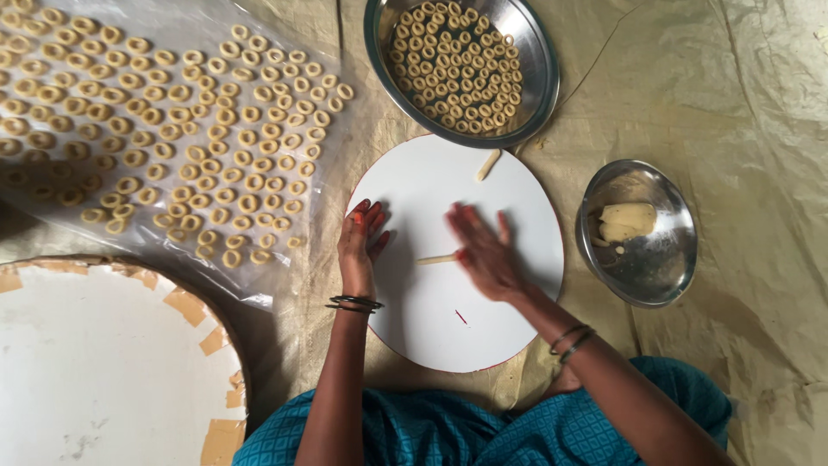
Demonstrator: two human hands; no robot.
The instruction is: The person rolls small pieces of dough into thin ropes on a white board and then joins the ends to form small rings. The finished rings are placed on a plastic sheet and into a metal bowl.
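Rolling is underway: the right hand, palm flat and fingers spread, is pressing a thin dough strand at the middle of the round white board, while the left hand is resting open on the board's left edge. Judging by this, the strand needs further thinning, then curling into a ring.

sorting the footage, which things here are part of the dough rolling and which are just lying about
In use: right hand rolling a thin dough strip; left hand resting on the round white board; dough lumps in the small steel bowl; dough rings on the steel plate and plastic sheet.

Lying about: large white disc.
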